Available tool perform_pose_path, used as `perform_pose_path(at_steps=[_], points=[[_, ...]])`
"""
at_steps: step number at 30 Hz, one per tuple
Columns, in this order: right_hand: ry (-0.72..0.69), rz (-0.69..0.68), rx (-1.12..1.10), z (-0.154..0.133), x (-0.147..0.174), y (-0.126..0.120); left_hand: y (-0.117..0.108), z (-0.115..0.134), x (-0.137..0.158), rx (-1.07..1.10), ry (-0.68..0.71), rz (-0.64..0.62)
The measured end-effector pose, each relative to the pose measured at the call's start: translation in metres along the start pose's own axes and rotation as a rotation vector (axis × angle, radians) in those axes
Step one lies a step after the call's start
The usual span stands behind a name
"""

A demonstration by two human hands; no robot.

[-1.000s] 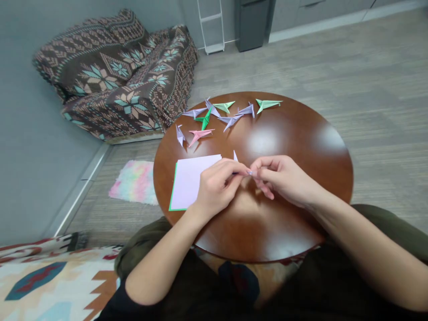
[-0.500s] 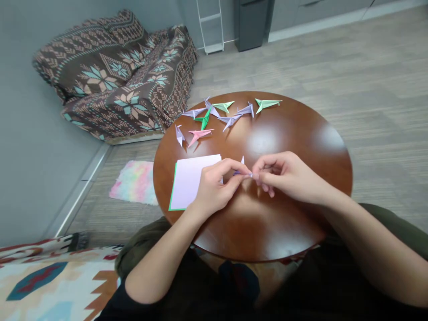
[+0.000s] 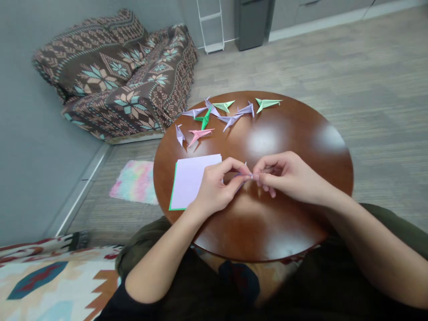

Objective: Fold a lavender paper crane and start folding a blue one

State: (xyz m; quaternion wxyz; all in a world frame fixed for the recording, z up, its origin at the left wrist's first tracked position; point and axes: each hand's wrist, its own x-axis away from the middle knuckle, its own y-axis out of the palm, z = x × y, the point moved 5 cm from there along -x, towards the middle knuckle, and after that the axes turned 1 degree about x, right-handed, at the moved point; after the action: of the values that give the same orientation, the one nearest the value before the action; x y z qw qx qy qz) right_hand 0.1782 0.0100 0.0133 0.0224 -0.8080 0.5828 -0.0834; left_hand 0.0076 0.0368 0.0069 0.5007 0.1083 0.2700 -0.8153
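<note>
Both hands meet over the middle of the round brown table (image 3: 290, 227). Between thumb and fingers, my left hand (image 3: 222, 183) pinches a small lilac origami crane (image 3: 251, 176), mostly covered by the fingers. My right hand (image 3: 281, 175) is closed at the crane's other end, thumb and index fingertips on its narrow tip. Just left of my left hand lies a stack of square paper (image 3: 189, 180), lilac on top with a green edge showing beneath.
Folded paper cranes stand along the table's far left: a pink one (image 3: 199, 134), a dark green one (image 3: 204, 119), a pale green one (image 3: 267, 104) and several lilac ones (image 3: 230, 120). Beyond are a blanket-covered sofa (image 3: 133, 84) and a pastel rug (image 3: 135, 182).
The lilac crane has tilted in my fingers, so its upright point shows less above them. Both hands stay in nearly the same place.
</note>
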Motion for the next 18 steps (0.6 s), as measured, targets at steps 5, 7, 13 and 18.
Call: perform_pose_path(at_steps=[5,7,13,18], points=[[0.012,-0.006,0.009,0.0004,0.0003,0.0003,0.0012,-0.0027,0.0003,0.056,-0.025,-0.010],[0.018,-0.008,0.023,0.0010,0.0004,0.0007,0.0013,-0.0025,0.0003,0.051,-0.027,-0.013],[0.028,-0.048,0.036,0.0043,-0.0004,0.0040,0.0016,-0.0040,0.0005,0.028,-0.057,-0.028],[0.004,-0.008,-0.022,0.0054,-0.0020,0.0003,0.0023,-0.0065,-0.0006,0.122,-0.074,-0.004]])
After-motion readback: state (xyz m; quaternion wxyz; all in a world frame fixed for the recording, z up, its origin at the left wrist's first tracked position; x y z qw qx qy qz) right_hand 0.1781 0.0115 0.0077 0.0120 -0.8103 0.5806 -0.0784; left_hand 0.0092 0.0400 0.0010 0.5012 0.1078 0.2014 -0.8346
